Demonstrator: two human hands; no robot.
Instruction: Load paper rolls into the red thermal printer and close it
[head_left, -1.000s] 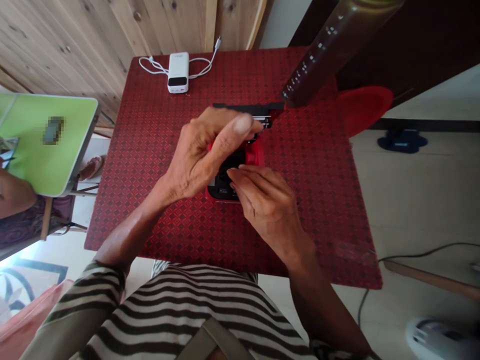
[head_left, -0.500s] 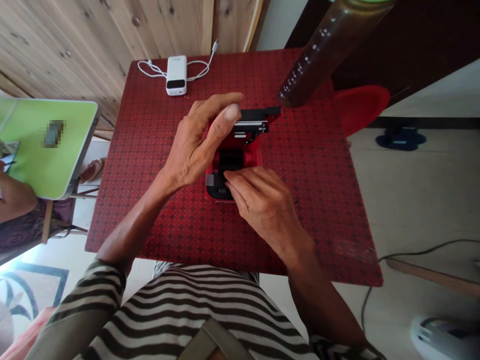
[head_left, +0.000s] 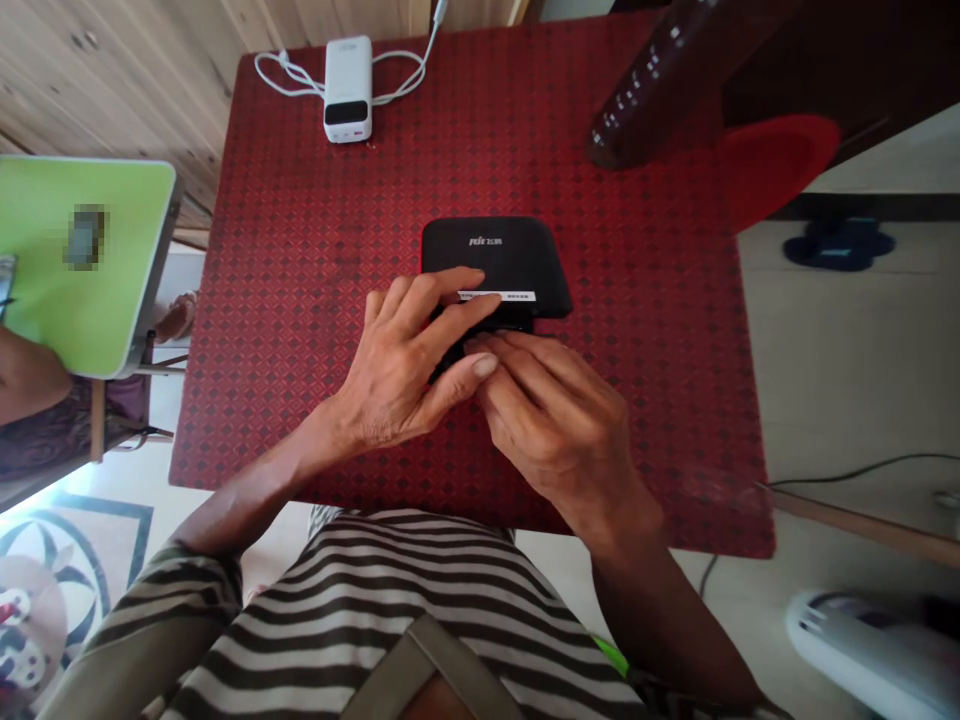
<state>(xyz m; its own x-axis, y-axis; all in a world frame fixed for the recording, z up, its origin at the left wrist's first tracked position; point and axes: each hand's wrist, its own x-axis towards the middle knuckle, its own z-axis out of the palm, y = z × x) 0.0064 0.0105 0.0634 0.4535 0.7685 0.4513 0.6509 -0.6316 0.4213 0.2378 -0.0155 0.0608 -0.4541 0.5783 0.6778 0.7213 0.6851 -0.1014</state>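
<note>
Black plastic case [head_left: 495, 250] lies at the centre of a red patterned desk [head_left: 300, 330], white label [head_left: 496, 295] facing up, as the left hand [head_left: 401, 365] spreads its fingers across the top and the right hand [head_left: 555, 425] curls its fingers at the near edge; whether either grips cannot be told. White power bank [head_left: 347, 90] and cable [head_left: 289, 75] lie near the desk's top edge.

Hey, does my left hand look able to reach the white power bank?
Probably yes: the left hand rests on the black box, which sits off to its right, leaving only red tablecloth before the power bank.
</note>
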